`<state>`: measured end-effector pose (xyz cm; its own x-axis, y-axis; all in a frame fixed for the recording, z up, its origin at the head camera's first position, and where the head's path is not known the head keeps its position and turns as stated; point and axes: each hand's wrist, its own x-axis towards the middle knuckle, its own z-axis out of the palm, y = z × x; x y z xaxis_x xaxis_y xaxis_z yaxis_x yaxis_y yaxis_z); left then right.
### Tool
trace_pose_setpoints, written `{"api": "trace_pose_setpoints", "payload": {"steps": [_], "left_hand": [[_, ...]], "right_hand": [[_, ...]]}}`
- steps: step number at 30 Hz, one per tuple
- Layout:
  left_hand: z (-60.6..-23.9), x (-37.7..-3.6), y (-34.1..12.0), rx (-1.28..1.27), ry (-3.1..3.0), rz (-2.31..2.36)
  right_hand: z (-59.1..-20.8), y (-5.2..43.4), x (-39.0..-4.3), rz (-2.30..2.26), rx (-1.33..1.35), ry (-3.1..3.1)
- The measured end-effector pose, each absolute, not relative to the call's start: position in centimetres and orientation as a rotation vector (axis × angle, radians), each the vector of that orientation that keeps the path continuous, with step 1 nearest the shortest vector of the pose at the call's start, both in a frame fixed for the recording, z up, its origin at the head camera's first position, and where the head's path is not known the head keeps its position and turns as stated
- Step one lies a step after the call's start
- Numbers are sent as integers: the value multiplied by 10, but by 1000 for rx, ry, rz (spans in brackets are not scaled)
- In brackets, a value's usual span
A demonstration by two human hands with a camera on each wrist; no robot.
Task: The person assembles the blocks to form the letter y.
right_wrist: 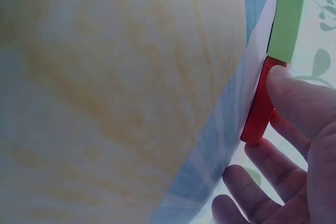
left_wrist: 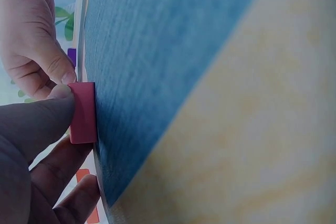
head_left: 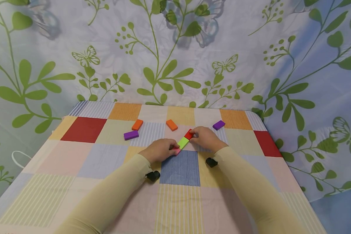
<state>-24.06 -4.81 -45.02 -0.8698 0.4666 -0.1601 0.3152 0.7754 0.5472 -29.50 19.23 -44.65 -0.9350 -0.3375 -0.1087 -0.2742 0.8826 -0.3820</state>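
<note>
Three small blocks lie end to end in a slanting row on the patchwork cloth. A pink block (left_wrist: 84, 114) forms the near end, a lime green block (head_left: 183, 143) the middle and a red block (head_left: 188, 134) the far end. My left hand (head_left: 161, 150) pinches the pink block between thumb and fingers, covering part of it in the head view. At the other end my right hand (head_left: 206, 138) holds the red block, its thumb on one side and a fingertip at the end face, as the right wrist view shows.
Beyond the hands lie an orange block (head_left: 137, 124) close to a purple block (head_left: 131, 135) on the left, another orange block (head_left: 171, 125) in the middle and a purple block (head_left: 218, 125) on the right. A leaf-patterned curtain (head_left: 105, 48) hangs behind the table.
</note>
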Motion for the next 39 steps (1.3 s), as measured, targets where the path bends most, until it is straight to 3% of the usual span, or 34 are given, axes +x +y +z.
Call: {"api": "trace_pose_setpoints", "payload": {"steps": [39], "left_hand": [[-447, -239, -49, 616, 2685, 757]], "right_hand": [[-445, 191, -292, -497, -493, 2888]]}}
